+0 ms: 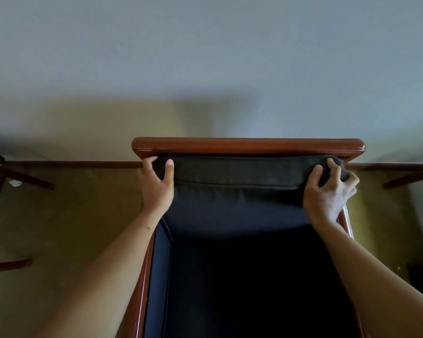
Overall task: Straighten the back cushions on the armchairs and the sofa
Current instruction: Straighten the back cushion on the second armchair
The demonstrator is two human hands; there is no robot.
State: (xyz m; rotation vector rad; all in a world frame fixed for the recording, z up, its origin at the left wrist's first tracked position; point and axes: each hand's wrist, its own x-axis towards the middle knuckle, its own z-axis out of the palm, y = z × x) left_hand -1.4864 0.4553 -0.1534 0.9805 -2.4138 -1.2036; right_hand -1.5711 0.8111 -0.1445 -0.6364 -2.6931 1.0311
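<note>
Left hand point(156, 185) and right hand point(328, 191) each curl shut on a top corner of the back cushion point(242, 189), at 9 and 3 o'clock. Cushion sits under the armchair's wooden top rail point(248, 145), looking nearly square. Other seats out of view, presumably left.

Both bare forearms reach forward and up from the lower corners, well apart from each other. The left hand point(156, 184) is closed in a grip, thumb in front and pointing up, the fingers curled behind. The right hand point(327, 189) also grips, its fingers bent like claws, thumb raised, the wrist turned slightly outward.
</note>
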